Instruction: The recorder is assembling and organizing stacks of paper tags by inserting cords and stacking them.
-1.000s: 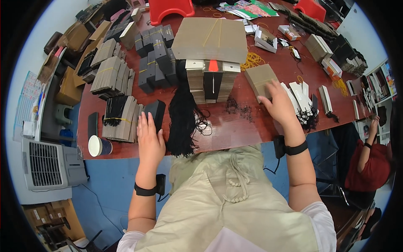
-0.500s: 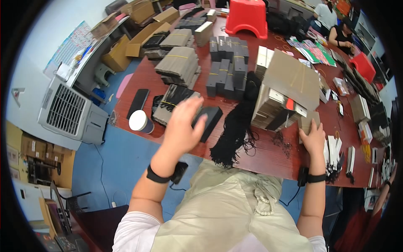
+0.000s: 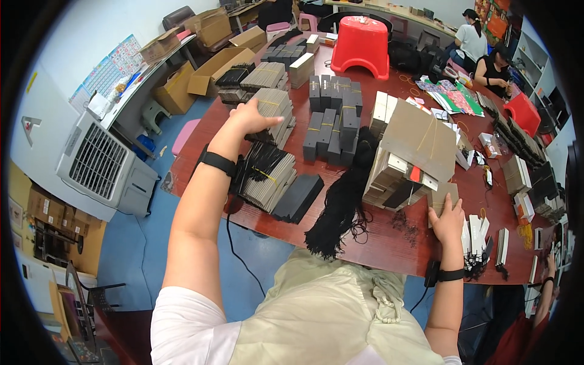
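Note:
My left hand (image 3: 250, 118) reaches out to the left, its thumb apart from the fingers, at the near side of a banded stack of grey cardboard pieces (image 3: 277, 104). Whether it touches the stack, I cannot tell. Below that forearm lies another banded grey stack (image 3: 267, 182) with black cords on top, and beside it a dark flat block (image 3: 299, 198). My right hand (image 3: 448, 224) rests with spread fingers on a small grey cardboard piece (image 3: 443, 193), close to a large stack topped by a grey board (image 3: 418, 134).
A bundle of black cords (image 3: 337, 213) trails to the table's front edge. Dark grey boxes (image 3: 328, 131) stand mid-table, a red stool (image 3: 360, 48) behind them. White strips with black cords (image 3: 476, 237) lie at right. Two people sit at the far right; an air cooler (image 3: 103, 161) stands left.
My left hand has moved farther away and left, from above the dark block to the farther cardboard stack. My right hand stays on the small cardboard piece. The view has shifted slightly.

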The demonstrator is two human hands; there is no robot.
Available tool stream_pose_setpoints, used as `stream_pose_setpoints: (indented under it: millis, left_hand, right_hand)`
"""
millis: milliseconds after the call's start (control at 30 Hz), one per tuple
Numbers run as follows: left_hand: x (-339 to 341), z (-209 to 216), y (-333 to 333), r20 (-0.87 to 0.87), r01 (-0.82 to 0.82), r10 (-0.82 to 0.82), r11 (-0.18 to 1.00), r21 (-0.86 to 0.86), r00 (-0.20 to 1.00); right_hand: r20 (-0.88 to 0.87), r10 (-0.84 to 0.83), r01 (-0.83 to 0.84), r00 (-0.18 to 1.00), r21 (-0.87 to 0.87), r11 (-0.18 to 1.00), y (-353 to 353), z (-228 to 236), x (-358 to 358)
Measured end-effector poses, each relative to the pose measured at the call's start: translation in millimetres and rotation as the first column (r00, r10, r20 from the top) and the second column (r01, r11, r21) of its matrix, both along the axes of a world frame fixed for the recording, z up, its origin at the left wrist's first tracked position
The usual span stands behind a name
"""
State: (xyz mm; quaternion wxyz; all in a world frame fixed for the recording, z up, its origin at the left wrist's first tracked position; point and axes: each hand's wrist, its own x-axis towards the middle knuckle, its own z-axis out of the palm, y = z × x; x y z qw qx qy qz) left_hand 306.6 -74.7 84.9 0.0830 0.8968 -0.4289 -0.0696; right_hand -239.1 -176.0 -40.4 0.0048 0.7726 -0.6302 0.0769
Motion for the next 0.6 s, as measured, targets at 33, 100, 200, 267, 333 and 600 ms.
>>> stream_pose_setpoints:
  millis: [33,100,200,267,333,600]
  left_hand:
    - [-4,1,0,-0.004,0.002,-0.002,1.0,-0.006,1.0]
    - [-9,2,5,0.068,-0.026,0.024,0.999,0.026,0.997]
    - [-15,9,5,0.059,-0.055,0.054,0.998,0.019,0.997]
    - [-9,20,-2,0.094,-0.006,0.007,1.0,-0.012,0.996]
    - [-6,48,-21,0.114,0.091,-0.09,0.996,-0.003,0.989]
    - [-2,112,-195,0.24,0.197,-0.203,0.979,0.048,0.949]
  right_hand:
    - [-0.004,-0.002,0.002,1.0,-0.006,1.0,0,0,0]
    - [-0.003,-0.004,0.004,1.0,0.009,1.0,0,0,1]
    - [0.011,-0.004,0.004,1.0,0.0,1.0,-1,0,1]
    - [0.011,0.003,-0.003,1.0,-0.01,1.0,-1,0,1]
    - [0.009,0.006,-0.005,1.0,-0.02,1.0,-1,-2,3]
    - [0.004,0.03,-0.03,1.0,0.009,1.0,-2,-2,-4]
